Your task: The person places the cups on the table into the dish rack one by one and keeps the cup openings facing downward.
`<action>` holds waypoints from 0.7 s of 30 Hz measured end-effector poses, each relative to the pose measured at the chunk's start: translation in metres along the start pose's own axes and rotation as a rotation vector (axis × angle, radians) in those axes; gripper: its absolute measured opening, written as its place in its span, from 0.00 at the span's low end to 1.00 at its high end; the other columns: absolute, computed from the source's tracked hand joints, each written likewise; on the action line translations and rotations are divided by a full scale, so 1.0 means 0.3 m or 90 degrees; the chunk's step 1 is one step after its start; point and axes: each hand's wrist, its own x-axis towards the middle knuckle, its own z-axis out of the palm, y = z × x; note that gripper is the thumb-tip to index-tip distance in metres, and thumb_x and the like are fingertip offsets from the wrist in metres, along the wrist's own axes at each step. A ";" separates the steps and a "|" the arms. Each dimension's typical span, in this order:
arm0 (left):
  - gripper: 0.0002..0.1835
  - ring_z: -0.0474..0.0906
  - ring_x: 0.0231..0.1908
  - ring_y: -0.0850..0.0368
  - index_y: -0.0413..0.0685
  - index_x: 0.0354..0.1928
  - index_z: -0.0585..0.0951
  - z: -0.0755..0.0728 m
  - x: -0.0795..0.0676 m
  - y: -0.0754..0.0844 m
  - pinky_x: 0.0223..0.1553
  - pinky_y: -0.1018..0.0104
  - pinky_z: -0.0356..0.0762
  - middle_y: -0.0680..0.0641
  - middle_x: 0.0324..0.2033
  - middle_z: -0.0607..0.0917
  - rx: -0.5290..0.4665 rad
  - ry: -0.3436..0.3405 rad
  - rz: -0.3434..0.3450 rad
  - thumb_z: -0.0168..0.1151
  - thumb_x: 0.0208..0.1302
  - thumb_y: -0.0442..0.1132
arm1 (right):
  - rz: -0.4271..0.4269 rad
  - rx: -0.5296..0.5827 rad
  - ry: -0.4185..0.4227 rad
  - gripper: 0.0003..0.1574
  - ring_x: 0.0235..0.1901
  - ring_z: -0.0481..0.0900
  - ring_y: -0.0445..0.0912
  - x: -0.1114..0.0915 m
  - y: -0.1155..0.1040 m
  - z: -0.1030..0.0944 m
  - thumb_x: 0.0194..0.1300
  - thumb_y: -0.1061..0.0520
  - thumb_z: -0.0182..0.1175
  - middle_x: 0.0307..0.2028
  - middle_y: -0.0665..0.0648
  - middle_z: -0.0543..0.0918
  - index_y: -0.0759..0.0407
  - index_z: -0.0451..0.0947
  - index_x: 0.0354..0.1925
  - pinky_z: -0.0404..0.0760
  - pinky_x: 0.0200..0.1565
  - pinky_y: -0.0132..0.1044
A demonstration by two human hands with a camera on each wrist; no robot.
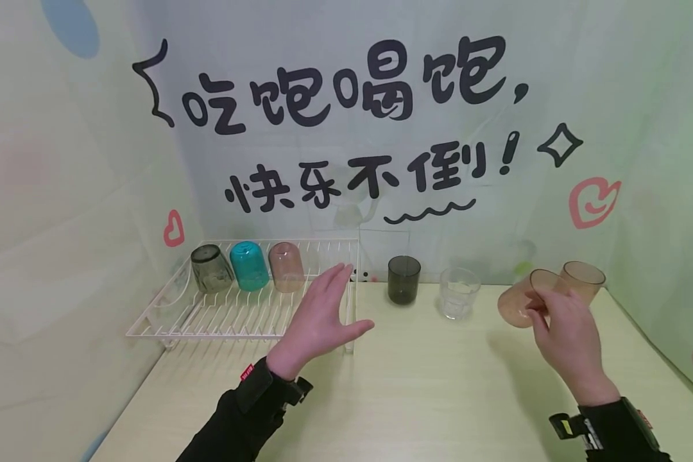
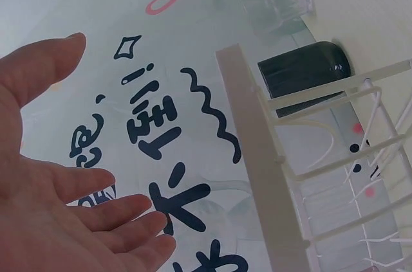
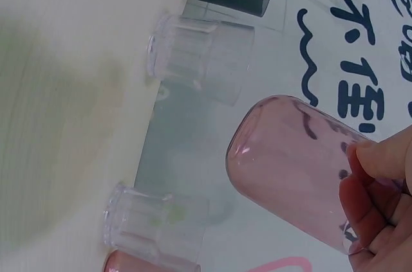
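Observation:
My right hand [image 1: 572,333] pinches a pink transparent cup [image 3: 290,163] near its rim, thumb on one side and fingers on the other. The cup tilts, its base toward the left, above the table's right side. Behind it in the head view is a second pinkish cup [image 1: 586,276]. My left hand [image 1: 320,314] holds nothing; its fingers are spread, with the thumb apart, by the right end of a white wire rack [image 1: 231,335]. On that rack three cups lean upside down: grey [image 1: 210,269], blue [image 1: 249,266] and pink [image 1: 286,268].
Right of the rack stand a dark grey cup [image 1: 403,280] and a clear glass [image 1: 458,294], both upright at the table's back edge. Another clear glass [image 3: 158,224] shows beyond the held cup in the right wrist view. A printed cloth [image 1: 346,141] hangs behind the table [image 1: 427,398].

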 end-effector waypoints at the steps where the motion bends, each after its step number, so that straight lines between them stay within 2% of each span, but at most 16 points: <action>1: 0.51 0.54 0.65 0.49 0.45 0.69 0.57 -0.001 0.000 0.002 0.62 0.53 0.57 0.43 0.67 0.60 -0.004 0.001 0.000 0.64 0.46 0.62 | -0.007 0.004 0.005 0.16 0.27 0.76 0.52 0.004 -0.006 0.002 0.44 0.72 0.62 0.25 0.57 0.81 0.65 0.77 0.36 0.67 0.50 0.51; 5: 0.51 0.54 0.65 0.49 0.46 0.70 0.56 -0.004 0.003 0.006 0.62 0.53 0.57 0.43 0.67 0.59 -0.010 0.001 -0.007 0.64 0.46 0.62 | -0.034 0.019 0.025 0.17 0.27 0.76 0.51 0.020 -0.026 0.012 0.43 0.73 0.62 0.25 0.57 0.81 0.65 0.76 0.36 0.65 0.55 0.53; 9: 0.52 0.55 0.65 0.48 0.47 0.70 0.56 -0.005 0.003 0.008 0.62 0.52 0.58 0.43 0.67 0.59 -0.012 0.018 -0.009 0.65 0.46 0.61 | -0.042 0.036 0.043 0.17 0.27 0.75 0.51 0.031 -0.043 0.023 0.43 0.72 0.63 0.24 0.58 0.81 0.66 0.75 0.36 0.65 0.54 0.54; 15: 0.51 0.55 0.65 0.48 0.46 0.70 0.56 -0.009 0.005 0.009 0.62 0.51 0.58 0.43 0.67 0.60 -0.021 0.032 -0.012 0.66 0.46 0.60 | -0.016 0.050 0.039 0.18 0.29 0.74 0.51 0.039 -0.076 0.037 0.44 0.72 0.64 0.25 0.58 0.80 0.66 0.75 0.37 0.65 0.51 0.55; 21: 0.52 0.54 0.65 0.49 0.46 0.70 0.56 -0.013 0.005 0.012 0.62 0.52 0.57 0.44 0.67 0.59 -0.031 0.036 -0.010 0.65 0.46 0.60 | 0.002 0.060 0.028 0.16 0.30 0.73 0.51 0.042 -0.108 0.043 0.46 0.71 0.64 0.25 0.58 0.80 0.65 0.76 0.37 0.62 0.56 0.59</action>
